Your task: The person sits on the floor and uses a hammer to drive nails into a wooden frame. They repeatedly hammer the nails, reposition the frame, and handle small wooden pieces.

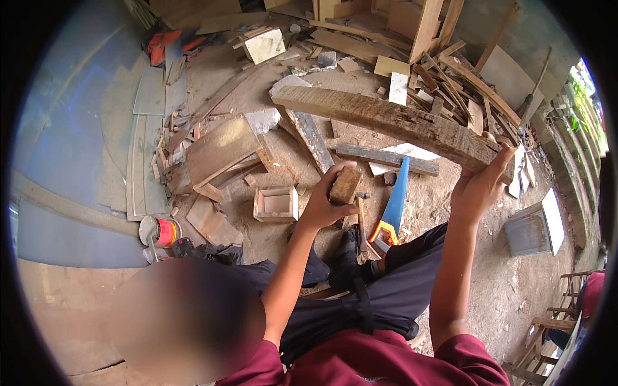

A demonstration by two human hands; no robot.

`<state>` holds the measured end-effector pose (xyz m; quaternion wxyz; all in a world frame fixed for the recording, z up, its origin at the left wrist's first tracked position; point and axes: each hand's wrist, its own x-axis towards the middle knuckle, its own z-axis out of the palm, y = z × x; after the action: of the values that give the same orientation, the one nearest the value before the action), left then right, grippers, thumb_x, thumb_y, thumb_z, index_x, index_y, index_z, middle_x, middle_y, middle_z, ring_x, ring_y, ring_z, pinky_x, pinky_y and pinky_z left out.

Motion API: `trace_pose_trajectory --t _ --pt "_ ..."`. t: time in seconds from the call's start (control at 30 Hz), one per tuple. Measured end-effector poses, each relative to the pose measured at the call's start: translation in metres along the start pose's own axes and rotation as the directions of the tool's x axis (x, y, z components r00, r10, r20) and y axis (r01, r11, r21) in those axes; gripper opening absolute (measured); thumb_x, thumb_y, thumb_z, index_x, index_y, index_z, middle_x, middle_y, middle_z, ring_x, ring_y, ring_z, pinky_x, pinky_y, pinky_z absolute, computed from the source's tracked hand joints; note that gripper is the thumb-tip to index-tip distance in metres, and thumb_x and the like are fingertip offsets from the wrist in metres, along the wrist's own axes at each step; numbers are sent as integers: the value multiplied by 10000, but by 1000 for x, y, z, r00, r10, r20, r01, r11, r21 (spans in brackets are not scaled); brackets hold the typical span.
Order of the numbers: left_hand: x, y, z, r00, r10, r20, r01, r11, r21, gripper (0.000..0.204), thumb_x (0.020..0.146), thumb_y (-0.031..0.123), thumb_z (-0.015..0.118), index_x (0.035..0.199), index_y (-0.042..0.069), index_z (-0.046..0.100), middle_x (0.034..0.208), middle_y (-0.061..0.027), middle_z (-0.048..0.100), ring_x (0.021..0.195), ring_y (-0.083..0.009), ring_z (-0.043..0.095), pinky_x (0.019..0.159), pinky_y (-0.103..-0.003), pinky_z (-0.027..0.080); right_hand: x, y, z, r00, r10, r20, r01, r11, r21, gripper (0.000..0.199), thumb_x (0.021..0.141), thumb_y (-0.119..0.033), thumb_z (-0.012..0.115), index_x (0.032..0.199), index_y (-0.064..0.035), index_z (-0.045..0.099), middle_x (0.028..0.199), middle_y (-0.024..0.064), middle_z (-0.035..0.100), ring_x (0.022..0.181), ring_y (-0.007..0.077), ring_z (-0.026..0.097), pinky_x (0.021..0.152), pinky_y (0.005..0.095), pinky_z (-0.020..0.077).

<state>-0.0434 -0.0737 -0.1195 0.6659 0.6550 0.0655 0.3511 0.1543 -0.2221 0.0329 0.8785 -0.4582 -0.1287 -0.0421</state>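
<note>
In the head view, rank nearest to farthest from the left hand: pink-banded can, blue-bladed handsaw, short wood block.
From the left hand:
1. Short wood block: in its grasp.
2. Blue-bladed handsaw: to its right.
3. Pink-banded can: far to its left.

I see a gap between the small block (346, 186) in the left hand (320, 204) and the right hand (479, 186), but the saw (397, 196) and the hammer (361, 222) crowd its lower part. The long beam (386, 117) in the right hand bars my way across the top. To the left, an open wooden box (277, 217) and a broad board (222, 151) obstruct a low sweep. Dark-trousered legs (405, 283) close off the near side. My widest passage is over the floor (496, 283) between the right forearm (454, 270) and the grey box (528, 233).
</note>
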Motion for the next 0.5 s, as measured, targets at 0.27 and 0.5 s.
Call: trace_pose_trajectory --t 0.27,0.5 --pt "45 -2 24 999 35 -29 -37 998 -51 1166 739 857 564 1487 -5 325 1106 -79 610 1017 -118 565 890 -273 441 -16 5 16 975 -42 218 40 999 16 543 1002 -439 571 1302 10 508 1085 88 635 920 148 649 718 301 597" --pt "71 -17 11 987 61 -151 -85 983 -160 905 919 766 379 1256 -61 527 1017 -108 640 945 -150 589 877 -299 456 -26 23 26 951 -152 268 188 976 -112 428 1057 -361 480 1275 5 524 1027 80 651 798 120 658 630 259 584"
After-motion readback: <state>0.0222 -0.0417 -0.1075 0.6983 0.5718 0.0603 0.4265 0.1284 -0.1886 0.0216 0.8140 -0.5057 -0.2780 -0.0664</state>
